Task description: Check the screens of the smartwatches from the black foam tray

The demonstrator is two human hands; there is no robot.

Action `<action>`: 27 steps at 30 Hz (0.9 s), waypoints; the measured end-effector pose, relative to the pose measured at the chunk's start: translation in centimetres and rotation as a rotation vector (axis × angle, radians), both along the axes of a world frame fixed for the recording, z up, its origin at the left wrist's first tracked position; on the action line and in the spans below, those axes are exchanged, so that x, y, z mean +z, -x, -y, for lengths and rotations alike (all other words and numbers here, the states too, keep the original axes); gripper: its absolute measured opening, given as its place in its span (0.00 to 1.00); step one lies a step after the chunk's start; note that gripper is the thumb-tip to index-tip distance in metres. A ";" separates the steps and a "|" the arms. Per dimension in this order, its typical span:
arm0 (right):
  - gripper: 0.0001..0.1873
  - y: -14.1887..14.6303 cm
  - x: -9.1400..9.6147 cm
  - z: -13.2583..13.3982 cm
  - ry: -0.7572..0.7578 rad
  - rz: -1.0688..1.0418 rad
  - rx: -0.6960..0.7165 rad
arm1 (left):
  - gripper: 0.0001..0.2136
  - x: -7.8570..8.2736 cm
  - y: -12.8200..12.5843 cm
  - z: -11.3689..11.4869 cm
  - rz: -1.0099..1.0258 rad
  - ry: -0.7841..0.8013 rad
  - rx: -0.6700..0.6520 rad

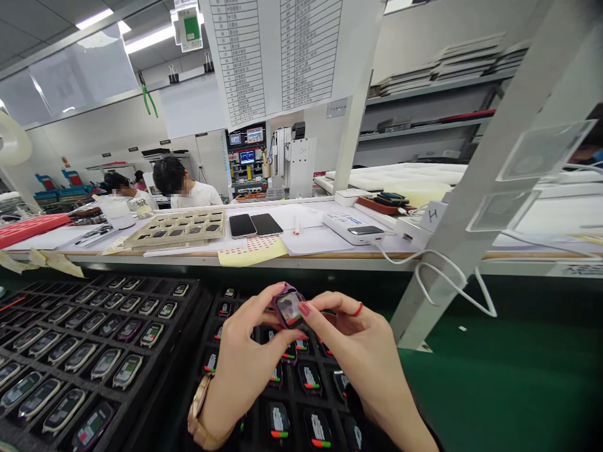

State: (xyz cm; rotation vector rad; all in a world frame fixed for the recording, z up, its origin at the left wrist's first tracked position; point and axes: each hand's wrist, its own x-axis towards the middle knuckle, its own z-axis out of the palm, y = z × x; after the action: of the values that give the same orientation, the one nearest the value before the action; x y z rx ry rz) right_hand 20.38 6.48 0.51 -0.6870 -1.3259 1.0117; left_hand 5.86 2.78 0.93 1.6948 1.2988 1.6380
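Observation:
My left hand [247, 358] and my right hand [358, 351] together pinch a small purple watch body [288, 306] by its edges, screen facing me, held above a black compartment tray [214, 339] of similar watch bodies. The right forefinger touches the watch's right edge. A gold wristwatch is on my left wrist. Part of the tray beneath my hands is hidden.
A second black tray [155, 351] full of watch bodies lies to the left. On the raised shelf behind: a beige tray [179, 227], two dark phones [254, 224], a yellow sticker sheet [252, 251], a white box with cable. A slanted white frame post [475, 207] stands at the right. People sit beyond.

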 end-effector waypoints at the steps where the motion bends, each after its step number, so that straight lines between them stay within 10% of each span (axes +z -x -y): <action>1: 0.08 0.0 0.0 0.0 -0.002 -0.004 -0.001 | 0.27 0.0 0.0 0.0 0.000 -0.002 0.003; 27: 0.11 0.2 0.6 -0.4 0.078 -0.090 0.111 | 0.26 0.1 -0.1 -0.1 -0.003 0.034 0.020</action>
State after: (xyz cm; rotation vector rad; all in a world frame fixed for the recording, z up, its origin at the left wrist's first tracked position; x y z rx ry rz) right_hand 20.18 6.91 1.10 -0.6240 -1.2624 1.1753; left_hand 5.95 2.88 1.04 1.6695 1.3422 1.6160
